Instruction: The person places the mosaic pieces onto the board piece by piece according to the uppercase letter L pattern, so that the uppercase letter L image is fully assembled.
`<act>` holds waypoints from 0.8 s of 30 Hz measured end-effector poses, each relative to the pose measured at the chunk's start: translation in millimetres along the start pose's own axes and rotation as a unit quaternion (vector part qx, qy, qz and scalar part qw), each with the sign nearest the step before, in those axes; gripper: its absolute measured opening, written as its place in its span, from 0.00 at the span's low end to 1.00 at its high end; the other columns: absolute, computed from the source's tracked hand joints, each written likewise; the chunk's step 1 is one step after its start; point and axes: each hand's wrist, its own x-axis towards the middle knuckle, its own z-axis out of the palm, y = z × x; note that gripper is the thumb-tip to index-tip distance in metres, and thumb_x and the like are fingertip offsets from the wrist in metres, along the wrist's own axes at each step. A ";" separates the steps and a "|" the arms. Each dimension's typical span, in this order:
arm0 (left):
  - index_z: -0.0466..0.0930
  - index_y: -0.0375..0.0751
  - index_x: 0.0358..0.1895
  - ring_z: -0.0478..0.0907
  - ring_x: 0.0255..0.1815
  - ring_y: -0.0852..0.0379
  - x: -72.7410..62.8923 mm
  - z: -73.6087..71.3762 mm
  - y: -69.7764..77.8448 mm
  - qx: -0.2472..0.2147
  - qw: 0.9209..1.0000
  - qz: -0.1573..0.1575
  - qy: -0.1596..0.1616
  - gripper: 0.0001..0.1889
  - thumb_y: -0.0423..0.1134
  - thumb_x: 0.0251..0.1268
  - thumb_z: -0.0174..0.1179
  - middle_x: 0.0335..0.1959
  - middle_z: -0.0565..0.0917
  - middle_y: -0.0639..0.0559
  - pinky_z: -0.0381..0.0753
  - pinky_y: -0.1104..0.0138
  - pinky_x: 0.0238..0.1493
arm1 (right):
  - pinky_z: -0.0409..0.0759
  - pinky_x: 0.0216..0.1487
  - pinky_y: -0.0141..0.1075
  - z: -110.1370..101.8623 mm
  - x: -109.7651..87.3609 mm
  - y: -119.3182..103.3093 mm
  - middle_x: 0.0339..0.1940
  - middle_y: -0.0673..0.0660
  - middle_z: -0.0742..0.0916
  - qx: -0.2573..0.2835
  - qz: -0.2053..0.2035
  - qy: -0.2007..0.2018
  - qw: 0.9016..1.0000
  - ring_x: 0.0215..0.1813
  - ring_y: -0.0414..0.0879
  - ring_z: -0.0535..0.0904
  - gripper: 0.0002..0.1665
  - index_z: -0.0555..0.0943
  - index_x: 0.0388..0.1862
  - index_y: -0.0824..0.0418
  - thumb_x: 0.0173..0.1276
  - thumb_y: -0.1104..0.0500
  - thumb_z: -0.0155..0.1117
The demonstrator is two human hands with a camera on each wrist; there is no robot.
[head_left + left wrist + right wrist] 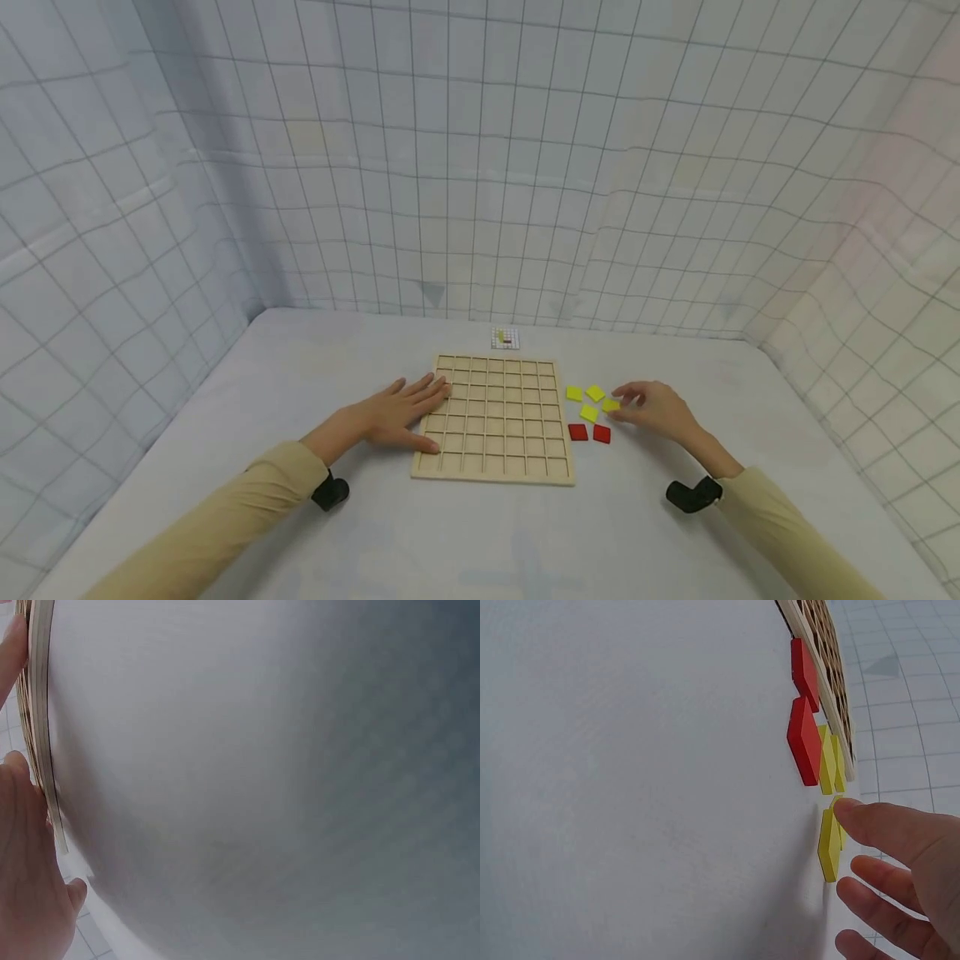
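Note:
A pale wooden grid board (504, 479) lies flat on the table. Spread over its left edge, my left hand (397, 414) has straight fingers resting on the wood; part of this hand (30, 862) also shows in the left wrist view. To the board's right, my right hand (658, 408) is beside a yellow square tile (611, 406), thumb and fingers bent around its right side with a gap between them. In the right wrist view the thumb (889, 825) overlaps the yellow tiles. Several other yellow tiles (589, 412) and two red tiles (602, 433) lie nearby.
A small printed card (505, 337) with a coloured grid pattern lies behind the board. White cloth walls with a dark grid (480, 167) enclose the table at the back and sides. A black wrist device (693, 495) is strapped at each sleeve.

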 end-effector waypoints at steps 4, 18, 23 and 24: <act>0.38 0.47 0.79 0.35 0.81 0.47 1.6 2.8 0.5 0.007 1.000 0.000 -0.007 0.51 0.72 0.61 0.48 0.80 0.38 0.47 0.39 0.42 0.75 | 0.70 0.30 0.32 2.0 -0.5 1.0 0.34 0.53 0.87 0.000 0.003 -0.014 1.000 0.36 0.45 0.75 0.22 0.86 0.46 0.61 0.55 0.50 0.74; 0.38 0.50 0.79 0.35 0.81 0.48 5.3 5.0 1.9 0.035 0.999 -0.006 -0.007 0.50 0.73 0.62 0.46 0.80 0.39 0.50 0.39 0.42 0.75 | 0.73 0.31 0.31 1.8 -3.5 1.9 0.37 0.56 0.88 -0.025 -0.020 0.001 0.999 0.34 0.43 0.78 0.17 0.87 0.44 0.63 0.58 0.54 0.72; 0.40 0.48 0.79 0.37 0.80 0.46 4.9 1.9 2.6 0.040 0.999 -0.002 -0.005 0.49 0.71 0.63 0.46 0.80 0.41 0.48 0.41 0.41 0.75 | 0.74 0.32 0.32 1.7 -2.7 1.5 0.37 0.56 0.88 -0.031 -0.017 0.013 0.999 0.35 0.44 0.79 0.17 0.87 0.44 0.62 0.59 0.53 0.71; 0.40 0.47 0.79 0.37 0.80 0.46 4.9 1.7 2.5 0.039 0.999 0.000 -0.003 0.49 0.71 0.63 0.46 0.80 0.41 0.47 0.42 0.41 0.74 | 0.74 0.31 0.32 1.6 -2.7 1.3 0.37 0.56 0.89 -0.030 -0.019 0.017 0.999 0.35 0.44 0.79 0.17 0.87 0.44 0.62 0.59 0.53 0.71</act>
